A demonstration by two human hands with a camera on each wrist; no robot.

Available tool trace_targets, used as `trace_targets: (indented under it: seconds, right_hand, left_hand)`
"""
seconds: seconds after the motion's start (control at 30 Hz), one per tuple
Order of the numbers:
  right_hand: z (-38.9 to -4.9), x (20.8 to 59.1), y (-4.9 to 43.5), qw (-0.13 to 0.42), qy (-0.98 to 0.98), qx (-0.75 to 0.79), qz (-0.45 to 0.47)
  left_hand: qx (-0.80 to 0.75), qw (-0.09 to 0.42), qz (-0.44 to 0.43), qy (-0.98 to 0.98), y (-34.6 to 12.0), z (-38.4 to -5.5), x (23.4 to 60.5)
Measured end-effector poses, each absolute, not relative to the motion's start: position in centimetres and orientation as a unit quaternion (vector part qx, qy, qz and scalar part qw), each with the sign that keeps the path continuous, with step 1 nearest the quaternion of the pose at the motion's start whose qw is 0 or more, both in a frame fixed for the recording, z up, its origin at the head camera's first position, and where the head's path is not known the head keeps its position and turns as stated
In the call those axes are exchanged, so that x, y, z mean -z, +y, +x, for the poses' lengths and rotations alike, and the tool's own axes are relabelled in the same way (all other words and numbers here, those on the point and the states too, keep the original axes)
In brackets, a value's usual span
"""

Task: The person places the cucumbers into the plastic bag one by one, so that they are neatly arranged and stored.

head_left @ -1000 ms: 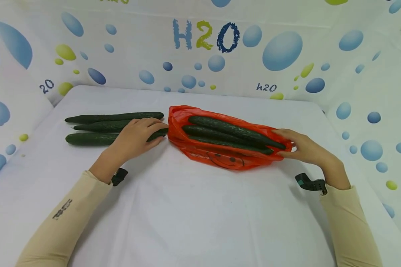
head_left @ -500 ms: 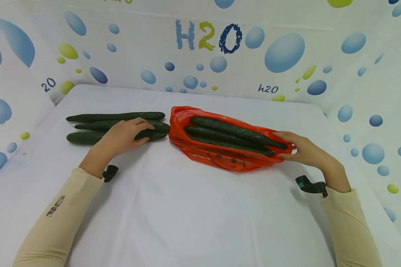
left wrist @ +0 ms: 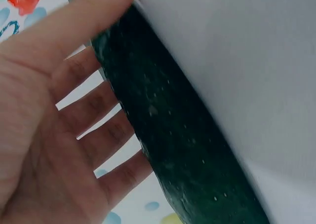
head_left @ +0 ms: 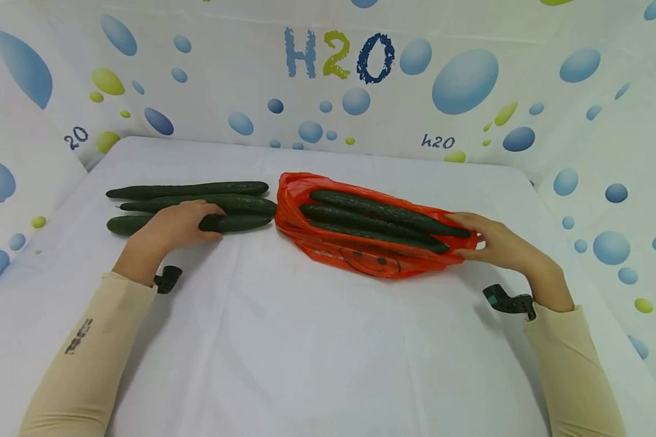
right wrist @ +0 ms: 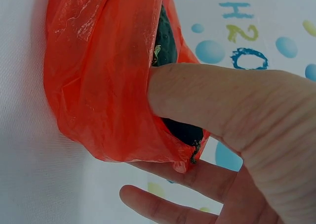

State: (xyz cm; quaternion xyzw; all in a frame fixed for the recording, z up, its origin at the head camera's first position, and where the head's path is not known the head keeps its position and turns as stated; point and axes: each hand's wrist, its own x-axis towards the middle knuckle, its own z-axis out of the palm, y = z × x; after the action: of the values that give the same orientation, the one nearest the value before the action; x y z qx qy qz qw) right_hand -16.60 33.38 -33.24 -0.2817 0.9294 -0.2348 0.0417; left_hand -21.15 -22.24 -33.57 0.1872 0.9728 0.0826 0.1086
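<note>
Three dark green cucumbers lie side by side on the left of the table in the head view. My left hand point(head_left: 176, 226) reaches over the nearest cucumber point(head_left: 237, 223), thumb on its near side and fingers on the far side; the left wrist view shows this cucumber point(left wrist: 173, 120) close up. Behind it lie the middle cucumber point(head_left: 246, 203) and the farthest cucumber point(head_left: 188, 191). A red plastic bag point(head_left: 328, 255) with a printed smiley holds three more cucumbers point(head_left: 382, 209). My right hand point(head_left: 494, 241) pinches the bag's right end, with the thumb at its edge point(right wrist: 148, 93).
A white cloth point(head_left: 328, 352) covers the table. Behind and at the sides rises a white curtain point(head_left: 208, 79) printed with blue and green drops and H2O lettering. Small dark wrist cameras point(head_left: 508, 299) sit on both wrists.
My left hand has moved left along the near cucumber, away from the bag's left end. The right hand stays at the bag's right end.
</note>
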Motion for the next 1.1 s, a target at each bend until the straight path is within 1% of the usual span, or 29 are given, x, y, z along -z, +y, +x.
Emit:
trace_targets:
  seconds: [0.2,0.43,0.77,0.87,1.1]
  right_hand:
    - [-16.6,33.2,33.4,0.046,0.931,0.236,-0.275]
    - [-16.6,33.2,33.4,0.049,0.931,0.236,-0.274]
    - [-16.6,33.4,33.5,0.049,0.927,0.246,-0.278]
    - [-16.6,33.4,33.5,0.054,0.928,0.247,-0.273]
    - [-16.6,33.2,33.5,0.07,0.932,0.245,-0.257]
  left_hand:
    - [-0.107,0.122,0.191,0.968,-23.6,-21.4,33.5]
    - [-0.106,0.117,0.21,0.965,-24.0,-21.4,33.4]
    - [-0.113,0.134,0.197,0.965,-24.5,-21.4,33.4]
    - [-0.13,0.141,0.199,0.961,-24.7,-21.5,33.4]
    - [-0.169,0.137,0.218,0.951,-24.8,-21.6,33.1]
